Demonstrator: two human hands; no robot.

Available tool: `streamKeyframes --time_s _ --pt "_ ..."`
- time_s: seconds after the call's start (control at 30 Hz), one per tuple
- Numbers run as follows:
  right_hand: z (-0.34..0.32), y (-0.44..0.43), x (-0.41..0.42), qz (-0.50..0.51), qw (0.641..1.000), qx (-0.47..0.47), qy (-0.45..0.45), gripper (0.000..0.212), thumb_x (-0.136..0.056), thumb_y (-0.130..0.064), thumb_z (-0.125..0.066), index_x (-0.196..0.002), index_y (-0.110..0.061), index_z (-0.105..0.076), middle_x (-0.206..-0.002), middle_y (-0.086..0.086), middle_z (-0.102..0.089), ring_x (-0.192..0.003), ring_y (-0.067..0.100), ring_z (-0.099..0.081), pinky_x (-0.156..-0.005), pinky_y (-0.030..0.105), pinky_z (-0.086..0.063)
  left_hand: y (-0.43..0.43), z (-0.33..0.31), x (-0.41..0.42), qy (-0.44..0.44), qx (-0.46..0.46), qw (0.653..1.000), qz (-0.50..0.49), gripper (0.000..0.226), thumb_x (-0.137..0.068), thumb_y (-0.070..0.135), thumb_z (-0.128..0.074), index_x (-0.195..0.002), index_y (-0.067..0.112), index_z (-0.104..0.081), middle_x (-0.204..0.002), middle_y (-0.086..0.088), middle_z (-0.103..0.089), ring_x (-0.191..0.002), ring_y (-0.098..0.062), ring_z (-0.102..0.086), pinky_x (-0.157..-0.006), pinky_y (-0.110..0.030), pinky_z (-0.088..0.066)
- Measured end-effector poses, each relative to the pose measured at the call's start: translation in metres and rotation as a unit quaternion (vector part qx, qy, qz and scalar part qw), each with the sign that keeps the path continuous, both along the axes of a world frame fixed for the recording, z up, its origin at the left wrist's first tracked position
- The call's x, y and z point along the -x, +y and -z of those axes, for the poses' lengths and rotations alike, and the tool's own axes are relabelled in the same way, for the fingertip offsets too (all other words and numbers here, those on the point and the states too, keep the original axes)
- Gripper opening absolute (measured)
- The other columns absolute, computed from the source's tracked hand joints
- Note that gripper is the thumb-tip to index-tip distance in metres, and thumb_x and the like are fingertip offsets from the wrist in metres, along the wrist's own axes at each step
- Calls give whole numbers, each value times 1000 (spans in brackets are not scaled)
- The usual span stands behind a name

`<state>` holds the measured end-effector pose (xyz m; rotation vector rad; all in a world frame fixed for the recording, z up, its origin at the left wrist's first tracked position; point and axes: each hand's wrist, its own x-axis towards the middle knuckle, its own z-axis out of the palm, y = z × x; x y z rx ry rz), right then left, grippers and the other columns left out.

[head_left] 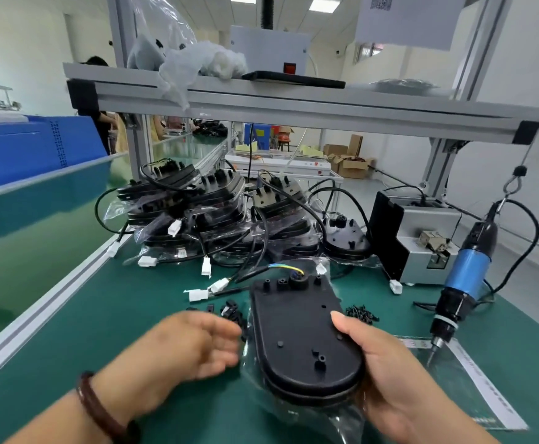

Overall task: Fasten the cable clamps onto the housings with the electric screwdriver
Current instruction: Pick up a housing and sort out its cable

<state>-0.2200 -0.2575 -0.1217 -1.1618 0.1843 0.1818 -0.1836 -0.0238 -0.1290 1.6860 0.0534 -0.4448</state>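
black housing [300,334] gripped by right hand [390,373] (bagged).

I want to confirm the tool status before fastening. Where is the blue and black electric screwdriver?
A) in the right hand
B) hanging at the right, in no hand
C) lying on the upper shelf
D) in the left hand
B: the blue and black electric screwdriver hangs from a hook at the right, while the right hand grips the flat black plastic housing and the left hand is far from it.
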Motion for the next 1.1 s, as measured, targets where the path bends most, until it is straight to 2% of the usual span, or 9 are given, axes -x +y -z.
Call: streamKeyframes --time_s 0.1,0.2,0.4,0.53,0.63,0.77,0.83,0.97,1.1 --pt "7 5 15 -10 1000 18 0 39 -67 -24 -68 -94 4 -74 -99 26 -71 -91 42 -69 -76 46 -60 5 -17 -12 97 171 979 -53 35 -98 28 -35 -109 5 -59 -102 -21 -71 -92 -29 -70 -73 -37 -54" --pt "12 7 23 -7 999 37 -7 36 -68 -24 -68 -93 1 -75 -98 24 -72 -89 40 -70 -75 44 -60 -1 -22 -20 107 202 969 -89 45 -96 45 -39 -116 7 -55 -114 -18 -65 -104 -27 -62 -86 -38 -48" --pt "20 12 30 -35 993 114 9 24 -87 -20 -63 -89 0 -76 -94 24 -72 -92 41 -69 -89 49 -54 -23 -33 -29 41 221 962 -154 9 -94 14 -54 -89 10 -60 -89 -11 -64 -84 -20 -61 -83 -33 -47" --pt "15 12 31 -60 970 234 10 22 -89 -31 -61 -90 -12 -74 -81 2 -76 -80 18 -73 -76 27 -56 -26 -43 -44 47 317 922 -217 11 -96 4 -48 -87 1 -52 -76 -11 -55 -68 -15 -55 -64 -31 -50" --pt "-1 8 32 -87 899 429 -15 32 -90 -50 -55 -80 -21 -67 -70 -22 -69 -68 -9 -64 -61 8 -46 -27 -55 -54 67 382 892 -232 13 -98 9 -47 -89 0 -52 -73 -5 -49 -59 -8 -47 -51 -25 -51" --pt "-9 0 22 -126 741 654 -80 59 -85 -67 -45 -65 -12 -45 -57 1 -41 -52 16 -38 -53 30 -31 -40 -67 -52 32 424 887 -179 15 -97 13 -49 -92 1 -58 -60 -1 -52 -40 -3 -43 -42 -14 -46" --pt "-19 -6 10 -104 717 678 -127 59 -88 -64 -45 -62 -10 -46 -53 2 -41 -48 15 -37 -51 29 -33 -44 -67 -46 -5 443 884 -146 14 -96 12 -50 -98 4 -62 -62 -2 -55 -42 -4 -45 -45 -15 -47" --pt "-56 -8 -36 -12 847 504 -170 45 -95 -47 -50 -81 -9 -69 -62 3 -68 -47 8 -54 -48 21 -44 -44 -64 -36 -78 452 885 -78 25 -92 8 -50 -111 14 -64 -67 0 -59 -50 -4 -48 -51 -17 -50" --pt "-88 9 -99 56 955 271 -108 41 -94 -48 -53 -97 -9 -62 -76 8 -73 -47 9 -51 -42 20 -37 -43 -61 -27 -144 415 897 -40 33 -76 12 -58 -106 18 -72 -69 1 -61 -53 -3 -50 -54 -18 -51"
